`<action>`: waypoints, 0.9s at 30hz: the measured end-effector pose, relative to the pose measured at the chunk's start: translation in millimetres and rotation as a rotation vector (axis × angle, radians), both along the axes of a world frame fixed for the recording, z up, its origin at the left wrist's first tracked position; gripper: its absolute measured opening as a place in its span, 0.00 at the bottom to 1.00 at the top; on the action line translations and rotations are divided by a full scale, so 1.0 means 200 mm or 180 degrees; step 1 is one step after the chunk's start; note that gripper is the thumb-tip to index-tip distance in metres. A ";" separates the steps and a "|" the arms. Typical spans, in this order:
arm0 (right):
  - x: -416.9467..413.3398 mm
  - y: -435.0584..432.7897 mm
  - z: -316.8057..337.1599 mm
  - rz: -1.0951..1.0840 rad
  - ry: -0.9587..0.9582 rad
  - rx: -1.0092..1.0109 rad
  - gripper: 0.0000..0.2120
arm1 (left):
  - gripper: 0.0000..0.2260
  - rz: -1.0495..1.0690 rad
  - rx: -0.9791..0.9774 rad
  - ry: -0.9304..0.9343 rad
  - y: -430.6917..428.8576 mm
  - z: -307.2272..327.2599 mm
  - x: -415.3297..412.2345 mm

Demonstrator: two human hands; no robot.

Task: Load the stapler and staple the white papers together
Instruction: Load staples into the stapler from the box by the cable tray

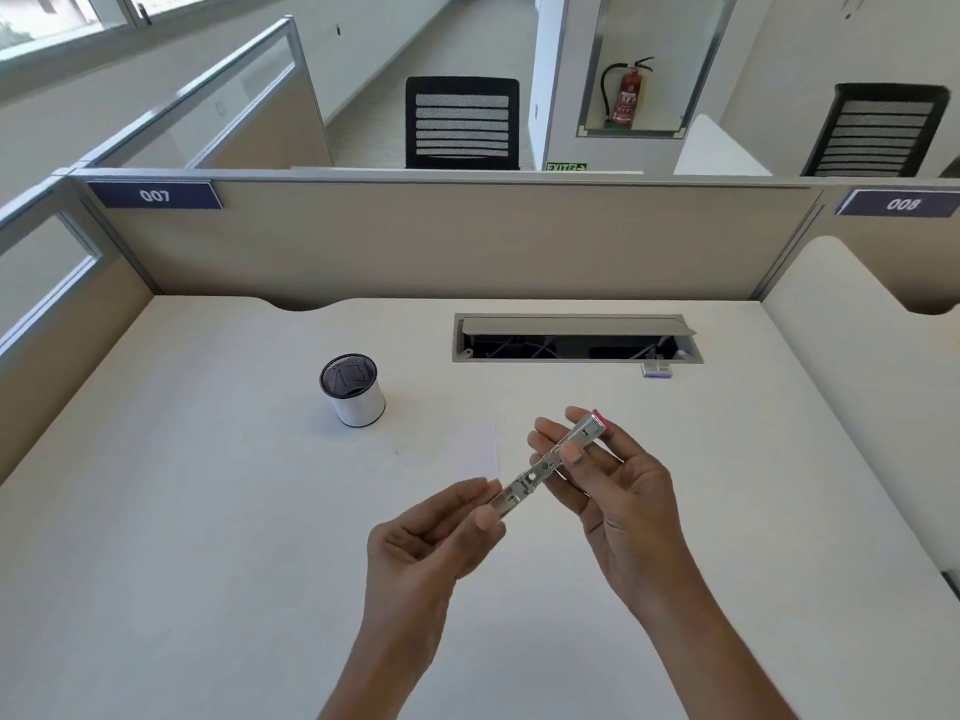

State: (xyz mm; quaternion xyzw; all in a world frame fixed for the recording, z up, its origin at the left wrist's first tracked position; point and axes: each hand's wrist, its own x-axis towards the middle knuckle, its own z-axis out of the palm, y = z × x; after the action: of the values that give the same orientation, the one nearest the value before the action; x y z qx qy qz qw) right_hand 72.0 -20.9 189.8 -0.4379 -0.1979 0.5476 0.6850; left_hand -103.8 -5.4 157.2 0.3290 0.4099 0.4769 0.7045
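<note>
A slim metal stapler (540, 472) with a pink end is held above the desk, slanting from lower left to upper right, its metal underside facing me. My left hand (426, 543) pinches its lower left end between thumb and fingers. My right hand (608, 491) grips the upper half, thumb across the metal and fingers behind it. The white papers (475, 449) lie flat on the desk just beyond the hands, hard to tell from the white surface. A small staple box (658, 370) sits at the back right, by the cable tray.
A mesh pen cup (353, 389) stands left of centre on the white desk (208, 511). An open cable tray (576, 339) is set into the desk at the back. Beige partitions enclose the desk on the back and both sides.
</note>
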 end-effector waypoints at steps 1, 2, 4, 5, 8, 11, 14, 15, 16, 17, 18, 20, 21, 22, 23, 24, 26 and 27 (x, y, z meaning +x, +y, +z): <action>0.01 0.00 0.01 0.0060 -0.0061 -0.0002 0.16 | 0.19 -0.0062 -0.0024 -0.0094 0.00 0.01 -0.01; 0.02 0.01 0.01 0.0110 -0.0102 -0.0003 0.17 | 0.19 -0.0130 -0.0020 -0.0137 -0.01 0.03 -0.01; 0.03 0.02 0.02 0.0206 -0.0160 0.0005 0.17 | 0.14 -0.0256 0.0000 -0.0089 0.00 0.06 -0.02; 0.03 0.03 0.02 0.0258 -0.0204 0.0014 0.18 | 0.11 -0.0330 0.0026 -0.0001 0.01 0.08 -0.02; 0.03 0.05 0.04 0.0463 -0.0414 0.0074 0.21 | 0.13 -0.0534 0.0114 0.0300 0.03 0.12 0.00; 0.03 0.06 0.07 0.0701 -0.0706 0.0128 0.22 | 0.16 -0.0667 0.0132 0.0439 0.06 0.15 0.05; 0.02 0.07 0.08 0.0860 -0.0913 0.0166 0.21 | 0.15 -0.0753 0.0127 0.0431 0.08 0.17 0.09; 0.02 0.07 0.08 0.0888 -0.0960 0.0172 0.20 | 0.15 -0.0769 0.0121 0.0414 0.09 0.17 0.11; 0.02 0.07 0.08 0.0905 -0.1004 0.0177 0.20 | 0.15 -0.0781 0.0113 0.0402 0.09 0.17 0.12; 0.01 0.06 0.08 0.0917 -0.1050 0.0176 0.19 | 0.15 -0.0787 0.0098 0.0382 0.09 0.17 0.13; 0.01 0.06 0.08 0.0926 -0.1096 0.0171 0.20 | 0.15 -0.0790 0.0070 0.0349 0.09 0.17 0.14; 0.01 0.06 0.06 0.0959 -0.1178 0.0156 0.19 | 0.15 -0.0789 -0.0008 0.0244 0.09 0.17 0.16; 0.01 0.06 0.05 0.0983 -0.1205 0.0153 0.19 | 0.15 -0.0796 -0.0042 0.0179 0.09 0.17 0.16; 0.01 0.05 0.04 0.1005 -0.1205 0.0155 0.18 | 0.15 -0.0804 -0.0067 0.0114 0.10 0.17 0.17; 0.00 0.05 0.03 0.1013 -0.1190 0.0162 0.18 | 0.15 -0.0819 -0.0078 0.0052 0.10 0.17 0.17; 0.00 0.05 0.03 0.1011 -0.1168 0.0167 0.17 | 0.16 -0.0830 -0.0080 -0.0001 0.10 0.17 0.18; -0.01 0.05 0.02 0.0984 -0.1109 0.0179 0.18 | 0.17 -0.0812 -0.0095 -0.0068 0.10 0.16 0.18; -0.01 0.04 0.02 0.0959 -0.1076 0.0189 0.18 | 0.17 -0.0788 -0.0112 -0.0076 0.10 0.16 0.18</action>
State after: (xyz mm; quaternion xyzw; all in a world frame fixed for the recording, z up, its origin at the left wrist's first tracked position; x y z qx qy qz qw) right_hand 69.7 -12.0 193.7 -0.4686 -0.3890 0.5565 0.5652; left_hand -67.6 13.8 189.5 0.3590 0.3660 0.3829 0.7684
